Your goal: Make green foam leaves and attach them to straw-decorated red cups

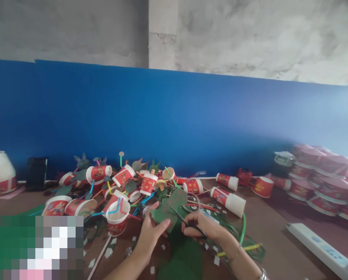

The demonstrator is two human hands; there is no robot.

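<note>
My left hand (153,225) is closed on a dark green paper cutout (161,216), thumb on top and fingers behind it. My right hand (201,225) grips black-handled scissors (195,228), whose blades point up and left across the paper's right side. How far apart the blades are is hard to make out. Under both hands lies more green paper (181,258). Close to my left hand stands a red and white paper cup (116,217) with blue and pink bent straws in it.
Behind my hands is a heap of paper cups (148,183), straws and paper shapes. A sleeve of nested cups (234,203) lies right of it. A white power strip (320,243) and stacked cups (334,190) are at the right. White paper scraps dot the brown table.
</note>
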